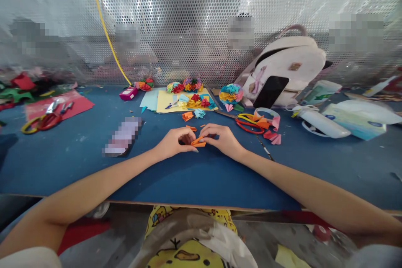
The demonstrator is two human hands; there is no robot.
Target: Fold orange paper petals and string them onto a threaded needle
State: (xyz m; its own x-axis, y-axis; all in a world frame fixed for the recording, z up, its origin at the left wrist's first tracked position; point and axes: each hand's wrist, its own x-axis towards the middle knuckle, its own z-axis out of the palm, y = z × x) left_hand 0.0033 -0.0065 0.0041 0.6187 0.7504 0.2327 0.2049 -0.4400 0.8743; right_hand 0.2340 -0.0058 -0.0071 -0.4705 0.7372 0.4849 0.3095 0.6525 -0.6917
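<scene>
Between my fingertips, above the front-middle of the blue table (188, 180), is a small folded piece of orange paper (199, 143). My left hand (177, 141) pinches it from the left, thumb below. From the right, my right hand (221, 139) grips its other side with thumb and forefinger. Just beyond my hands lie a folded orange paper piece (187, 116) and a light blue one (199, 113). Red-and-yellow-handled scissors (251, 123) rest to the right of my right hand, with orange and pink paper pieces around them.
A phone (123, 136) lies left of my hands. Paper flowers (193, 85) and a yellow sheet (161, 98) sit at the back. A white backpack (289, 67) leans on the perforated metal panel, a dark phone (271, 91) against it. Further right are a white handheld device (326, 121) and a tissue pack (354, 121).
</scene>
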